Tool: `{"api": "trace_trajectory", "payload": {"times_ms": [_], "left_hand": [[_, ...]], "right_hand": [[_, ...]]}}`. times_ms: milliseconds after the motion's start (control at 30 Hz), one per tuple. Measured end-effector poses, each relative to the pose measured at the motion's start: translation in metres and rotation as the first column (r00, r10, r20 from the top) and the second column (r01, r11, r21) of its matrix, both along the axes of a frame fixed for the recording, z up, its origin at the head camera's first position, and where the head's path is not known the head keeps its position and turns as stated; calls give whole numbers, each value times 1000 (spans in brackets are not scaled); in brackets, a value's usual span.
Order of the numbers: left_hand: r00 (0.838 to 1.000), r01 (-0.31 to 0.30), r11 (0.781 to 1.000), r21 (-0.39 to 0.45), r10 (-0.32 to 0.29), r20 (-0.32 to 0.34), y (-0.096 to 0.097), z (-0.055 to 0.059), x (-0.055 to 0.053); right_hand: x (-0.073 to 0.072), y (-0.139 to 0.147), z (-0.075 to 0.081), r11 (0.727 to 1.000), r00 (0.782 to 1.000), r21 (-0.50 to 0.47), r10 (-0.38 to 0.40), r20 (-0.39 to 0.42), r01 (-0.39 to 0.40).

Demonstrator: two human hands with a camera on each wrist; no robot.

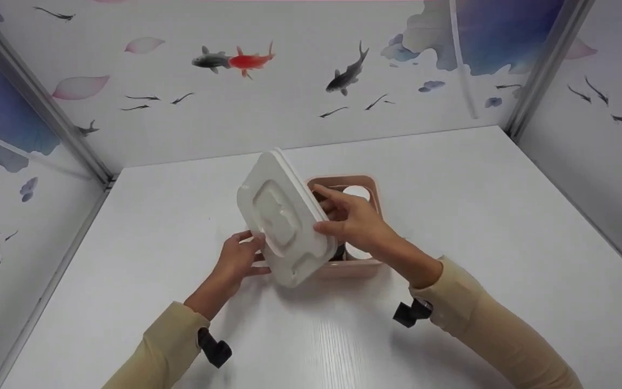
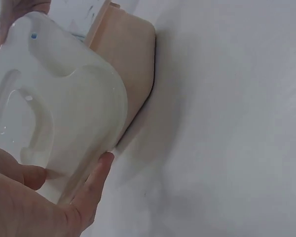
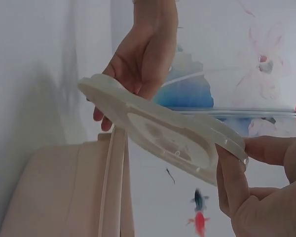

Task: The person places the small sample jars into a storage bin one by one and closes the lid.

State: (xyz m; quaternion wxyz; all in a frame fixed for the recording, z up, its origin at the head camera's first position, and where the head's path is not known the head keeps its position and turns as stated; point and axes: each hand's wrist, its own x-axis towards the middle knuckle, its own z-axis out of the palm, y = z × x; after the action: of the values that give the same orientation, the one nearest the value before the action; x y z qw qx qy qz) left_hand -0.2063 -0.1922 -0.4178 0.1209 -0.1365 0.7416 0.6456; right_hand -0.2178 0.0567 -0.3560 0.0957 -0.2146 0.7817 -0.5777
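Both hands hold a white plastic lid (image 1: 289, 216), tilted steeply over the left side of a pink storage box (image 1: 351, 270). My left hand (image 1: 238, 259) grips its lower left edge, thumb on the outer face and fingers beneath, as the left wrist view shows on the lid (image 2: 74, 98). My right hand (image 1: 357, 219) pinches the opposite edge between thumb and fingers; in the right wrist view the fingers (image 3: 232, 177) lie on the underside. Inside the box are white round-topped items (image 1: 357, 192) and something dark, partly hidden by the lid and right hand.
The box stands on a white table (image 1: 451, 216), closed in by printed panels (image 1: 289, 108) with fish and petals at the back and both sides. A black wrist camera (image 1: 412, 312) sits on the right cuff, another camera (image 1: 215, 347) on the left.
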Motion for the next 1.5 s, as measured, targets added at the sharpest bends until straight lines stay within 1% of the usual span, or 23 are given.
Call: {"api": "trace_trajectory", "payload": {"times_ms": [100, 200, 333, 400, 467, 633, 800, 967, 1133, 1300, 1400, 1500], "left_hand": [[1000, -3, 998, -55, 2, -17, 9, 9, -5], [999, 12, 995, -102, -17, -45, 15, 18, -11], [995, 28, 989, -144, -42, -91, 20, 30, -18], [992, 24, 986, -163, -43, -116, 21, 34, -21], [988, 18, 984, -176, -44, -146, 22, 36, -22], [975, -15, 985, -170, -24, -222, 28, 33, -27], [965, -55, 985, -166, 10, -260, 40, 29, -29], [961, -73, 985, -156, 27, -277, 52, 26, -34], [960, -76, 985, -157, 30, -277, 59, 26, -37], [963, -63, 985, -163, 17, -268, 63, 23, -39], [964, -55, 986, -160, 11, -265, 64, 21, -41], [963, -61, 986, -154, 18, -267, 64, 17, -43]], "right_hand": [[-4, 12, -2, 999, 999, -30, -26, 47, 27], [-8, 22, -4, 996, 996, -53, -65, 59, 68], [-12, 33, -8, 989, 990, -29, -144, 4, 144], [-13, 38, -11, 985, 984, -2, -175, -35, 175], [-14, 42, -13, 982, 981, -4, -191, -47, 191], [-12, 50, -21, 978, 976, -8, -208, -59, 208], [-13, 57, -30, 971, 967, -6, -237, -89, 237], [-15, 66, -39, 965, 965, -15, -262, -34, 261], [-15, 72, -44, 959, 959, 17, -282, 25, 282], [-14, 74, -47, 948, 947, 46, -317, 54, 314], [-16, 73, -50, 944, 942, 31, -330, 68, 329], [-20, 72, -52, 934, 930, 11, -356, 97, 356]]}}
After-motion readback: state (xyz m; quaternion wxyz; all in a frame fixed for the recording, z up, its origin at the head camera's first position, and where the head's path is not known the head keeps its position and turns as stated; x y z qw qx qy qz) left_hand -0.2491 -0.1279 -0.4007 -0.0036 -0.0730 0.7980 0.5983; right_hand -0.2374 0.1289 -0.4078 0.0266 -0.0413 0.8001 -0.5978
